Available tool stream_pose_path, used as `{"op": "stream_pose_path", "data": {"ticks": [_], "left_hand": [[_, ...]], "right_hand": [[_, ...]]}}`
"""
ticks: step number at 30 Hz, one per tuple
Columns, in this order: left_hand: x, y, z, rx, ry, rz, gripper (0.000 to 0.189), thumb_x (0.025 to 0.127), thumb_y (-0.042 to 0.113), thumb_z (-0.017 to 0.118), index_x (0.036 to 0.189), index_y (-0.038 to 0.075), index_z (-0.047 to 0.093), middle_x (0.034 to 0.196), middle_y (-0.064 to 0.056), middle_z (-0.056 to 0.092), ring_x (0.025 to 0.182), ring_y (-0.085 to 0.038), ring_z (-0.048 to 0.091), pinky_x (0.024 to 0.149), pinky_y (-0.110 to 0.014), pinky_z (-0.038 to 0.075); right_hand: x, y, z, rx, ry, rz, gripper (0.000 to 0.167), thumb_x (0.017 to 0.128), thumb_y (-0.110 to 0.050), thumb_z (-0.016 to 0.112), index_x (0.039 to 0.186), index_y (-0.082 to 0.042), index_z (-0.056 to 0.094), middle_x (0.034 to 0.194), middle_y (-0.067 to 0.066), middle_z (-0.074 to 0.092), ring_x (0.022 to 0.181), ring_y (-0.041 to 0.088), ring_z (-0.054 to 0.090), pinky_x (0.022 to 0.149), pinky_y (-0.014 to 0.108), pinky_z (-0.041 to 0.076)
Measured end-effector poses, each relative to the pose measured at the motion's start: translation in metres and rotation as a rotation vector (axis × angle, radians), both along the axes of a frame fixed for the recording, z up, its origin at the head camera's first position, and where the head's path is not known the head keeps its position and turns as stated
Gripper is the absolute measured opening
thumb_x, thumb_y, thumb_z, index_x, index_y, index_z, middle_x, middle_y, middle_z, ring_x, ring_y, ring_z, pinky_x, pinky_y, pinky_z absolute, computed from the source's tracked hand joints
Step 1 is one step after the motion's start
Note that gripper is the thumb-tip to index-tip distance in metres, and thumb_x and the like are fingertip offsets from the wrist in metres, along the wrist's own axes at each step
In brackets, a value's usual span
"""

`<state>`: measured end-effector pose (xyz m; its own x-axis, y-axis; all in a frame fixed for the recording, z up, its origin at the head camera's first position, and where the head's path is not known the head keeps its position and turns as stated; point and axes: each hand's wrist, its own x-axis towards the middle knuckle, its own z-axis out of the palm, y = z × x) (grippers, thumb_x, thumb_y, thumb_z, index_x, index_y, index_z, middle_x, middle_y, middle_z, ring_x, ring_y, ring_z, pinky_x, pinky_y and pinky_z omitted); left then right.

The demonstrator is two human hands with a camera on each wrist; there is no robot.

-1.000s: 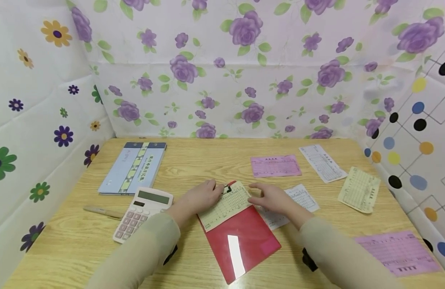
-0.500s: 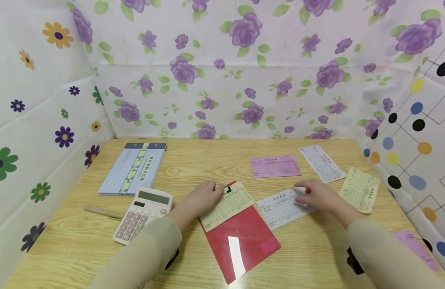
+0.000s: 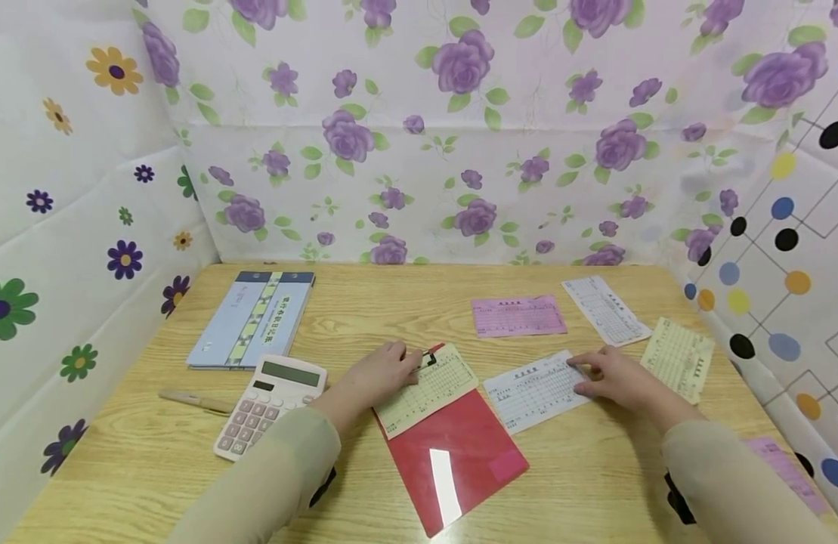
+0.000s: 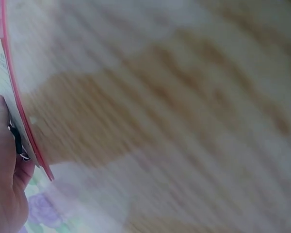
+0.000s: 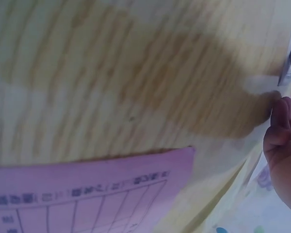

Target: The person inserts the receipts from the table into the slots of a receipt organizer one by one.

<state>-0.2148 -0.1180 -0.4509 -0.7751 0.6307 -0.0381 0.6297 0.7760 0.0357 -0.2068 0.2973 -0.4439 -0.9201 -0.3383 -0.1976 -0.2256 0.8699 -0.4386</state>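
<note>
1. Purple-flowered sheeting [image 3: 391,98] hangs behind a wood-grain table [image 3: 364,298].
2. Near the middle of that table lies a red folder [image 3: 439,461], with a yellow slip [image 3: 425,397] across its upper part and a black clip [image 3: 428,358] at the top edge.
3. Bent fingers of the left hand [image 3: 378,370] grip the folder's clip end, over the slip's upper left.
4. At the right end of a white slip [image 3: 534,389], just beside the folder, the right hand [image 3: 619,381] has forefinger and thumb parted, both touching; I cannot tell whether they pinch its edge.
5. Slips, counted: two yellow, the other [image 3: 680,355] far right; two white, the other [image 3: 605,310] farther back; two pink, one far [image 3: 519,316], one near [image 3: 786,472].
6. One calculator [image 3: 269,408] and one pen [image 3: 194,400] lie left, below blue bookkeeping material [image 3: 252,321].
7. Only the left wrist view shows a finger at the folder's edge below the thumb.
8. Print and ruled columns on the near pink slip, largely sleeve-covered from the head, show in the right wrist view.
</note>
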Motion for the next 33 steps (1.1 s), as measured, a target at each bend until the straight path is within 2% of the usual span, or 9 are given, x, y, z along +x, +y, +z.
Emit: {"op": "stream_pose_path", "data": {"ticks": [7, 17, 23, 27, 30, 33], "left_hand": [[0.000, -0.002, 0.001, 0.061, -0.054, 0.024, 0.042, 0.099, 0.032, 0.048, 0.138, 0.016, 0.045, 0.103, -0.005, 0.044, 0.096, -0.020, 0.044, 0.081, -0.034, 0.044], [0.001, -0.002, 0.000, 0.079, -0.028, 0.008, 0.040, 0.097, 0.030, 0.051, 0.134, 0.016, 0.047, 0.100, -0.005, 0.044, 0.089, -0.019, 0.043, 0.078, -0.033, 0.043], [0.000, -0.002, 0.000, 0.092, -0.038, 0.015, 0.039, 0.097, 0.030, 0.051, 0.134, 0.016, 0.048, 0.101, -0.005, 0.045, 0.087, -0.019, 0.043, 0.077, -0.032, 0.042], [-0.001, -0.002, -0.002, 0.100, -0.035, 0.022, 0.040, 0.097, 0.030, 0.052, 0.135, 0.016, 0.049, 0.102, -0.005, 0.046, 0.086, -0.018, 0.042, 0.076, -0.031, 0.042], [-0.002, -0.002, -0.004, 0.119, -0.026, 0.019, 0.041, 0.096, 0.030, 0.053, 0.135, 0.016, 0.050, 0.101, -0.005, 0.046, 0.086, -0.018, 0.042, 0.075, -0.031, 0.042], [-0.002, -0.003, -0.006, 0.133, -0.017, 0.009, 0.041, 0.096, 0.029, 0.054, 0.135, 0.015, 0.050, 0.101, -0.006, 0.046, 0.086, -0.019, 0.043, 0.075, -0.032, 0.042]], "right_hand": [[0.003, 0.001, 0.000, -0.030, 0.015, 0.012, 0.047, 0.087, -0.036, 0.067, 0.125, -0.010, 0.059, 0.098, 0.011, 0.051, 0.086, 0.023, 0.047, 0.075, 0.043, 0.042], [0.004, -0.001, -0.001, -0.050, 0.023, 0.025, 0.043, 0.089, -0.028, 0.066, 0.125, -0.006, 0.058, 0.086, 0.002, 0.052, 0.077, 0.018, 0.045, 0.068, 0.034, 0.038], [0.007, -0.001, 0.002, -0.128, -0.044, -0.048, 0.042, 0.089, -0.030, 0.065, 0.124, -0.008, 0.058, 0.086, 0.005, 0.049, 0.077, 0.019, 0.044, 0.067, 0.034, 0.036], [0.008, 0.003, 0.005, -0.240, -0.113, -0.128, 0.047, 0.090, -0.035, 0.063, 0.126, -0.007, 0.056, 0.087, 0.007, 0.049, 0.075, 0.021, 0.045, 0.064, 0.031, 0.038], [0.008, 0.007, 0.007, -0.313, -0.139, -0.176, 0.050, 0.090, -0.038, 0.061, 0.128, -0.006, 0.054, 0.090, 0.009, 0.048, 0.077, 0.022, 0.045, 0.064, 0.031, 0.041], [0.008, 0.011, 0.006, -0.341, -0.137, -0.204, 0.051, 0.090, -0.040, 0.061, 0.129, -0.007, 0.053, 0.095, 0.011, 0.048, 0.081, 0.023, 0.045, 0.067, 0.032, 0.043]]}}
